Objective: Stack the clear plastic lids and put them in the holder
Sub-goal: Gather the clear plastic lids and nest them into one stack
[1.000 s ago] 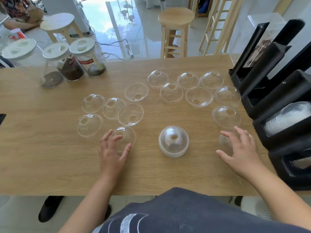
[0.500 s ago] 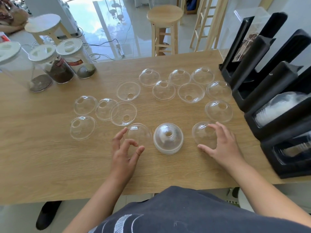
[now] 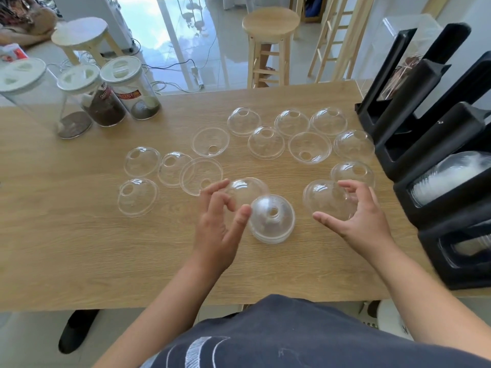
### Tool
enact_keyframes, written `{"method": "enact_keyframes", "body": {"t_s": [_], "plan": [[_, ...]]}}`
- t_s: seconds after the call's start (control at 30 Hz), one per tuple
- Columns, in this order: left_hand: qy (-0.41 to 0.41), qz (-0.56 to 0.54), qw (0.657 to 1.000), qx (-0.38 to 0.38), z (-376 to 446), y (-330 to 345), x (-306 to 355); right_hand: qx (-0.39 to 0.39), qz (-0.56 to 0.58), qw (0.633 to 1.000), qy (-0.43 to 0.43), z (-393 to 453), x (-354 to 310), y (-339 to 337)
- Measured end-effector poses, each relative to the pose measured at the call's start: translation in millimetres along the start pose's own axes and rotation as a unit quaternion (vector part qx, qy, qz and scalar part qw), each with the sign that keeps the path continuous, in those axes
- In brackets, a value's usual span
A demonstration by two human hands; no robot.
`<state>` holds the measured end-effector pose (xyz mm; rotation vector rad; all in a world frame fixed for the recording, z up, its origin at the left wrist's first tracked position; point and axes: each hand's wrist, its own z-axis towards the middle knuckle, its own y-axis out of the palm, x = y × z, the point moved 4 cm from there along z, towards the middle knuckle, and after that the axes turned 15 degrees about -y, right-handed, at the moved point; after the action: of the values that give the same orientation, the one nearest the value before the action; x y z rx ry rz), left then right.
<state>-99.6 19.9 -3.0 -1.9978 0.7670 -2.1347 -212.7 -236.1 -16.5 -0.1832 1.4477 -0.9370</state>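
Over the table's near edge, left hand [image 3: 216, 224] pinches a dome lid [image 3: 245, 191], right hand [image 3: 357, 213] seemingly grips another [image 3: 322, 199], flanking the stack [image 3: 272, 219]; converging together, they could topple it.

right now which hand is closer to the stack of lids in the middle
Left. The left hand has its thumb at the stack of lids; the right hand holds a lid off to the stack's right.

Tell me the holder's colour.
Black holder, clearest in the head view, at the table's right edge.
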Motion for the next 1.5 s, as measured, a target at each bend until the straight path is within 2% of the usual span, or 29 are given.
{"method": "enact_keyframes", "body": {"t_s": [0.07, 0.2, 0.37, 0.6, 0.9, 1.0, 1.07, 1.17, 1.3, 1.4, 1.5], "plan": [[0.043, 0.057, 0.997, -0.034, 3, 18, 9, 0.011, 0.023, 1.000, -0.018, 3, -8, -2], [0.066, 0.166, 0.980, -0.089, 8, 46, 5, 0.033, 0.050, 0.997, -0.051, 6, -22, -7], [0.074, 0.149, 0.981, -0.098, 11, 60, 2, 0.028, 0.069, 0.995, -0.073, 6, -29, -9], [0.077, 0.110, 0.987, -0.083, 12, 63, -13, -0.011, 0.081, 0.992, -0.096, 6, -37, 6], [0.074, 0.051, 0.992, -0.084, -6, 24, -24, -0.142, 0.071, 0.975, -0.157, 19, -42, 61], [0.023, 0.060, 0.997, -0.043, -5, 1, -36, -0.179, 0.045, 0.969, -0.167, 18, -39, 75], [0.006, 0.126, 0.992, 0.016, 6, -12, -45, -0.195, 0.027, 0.967, -0.163, 17, -35, 80], [0.002, 0.268, 0.962, 0.056, 29, -23, -57, -0.191, 0.016, 0.966, -0.172, 18, -33, 81], [-0.008, 0.398, 0.917, 0.026, 44, -22, -67, -0.189, 0.022, 0.965, -0.179, 21, -32, 73], [0.021, 0.415, 0.908, 0.042, 47, -20, -70, -0.104, 0.044, 0.983, -0.146, 29, -19, 52], [0.086, 0.341, 0.932, 0.087, 44, -24, -57, -0.021, -0.058, 0.994, -0.094, 37, 9, 23]]}}
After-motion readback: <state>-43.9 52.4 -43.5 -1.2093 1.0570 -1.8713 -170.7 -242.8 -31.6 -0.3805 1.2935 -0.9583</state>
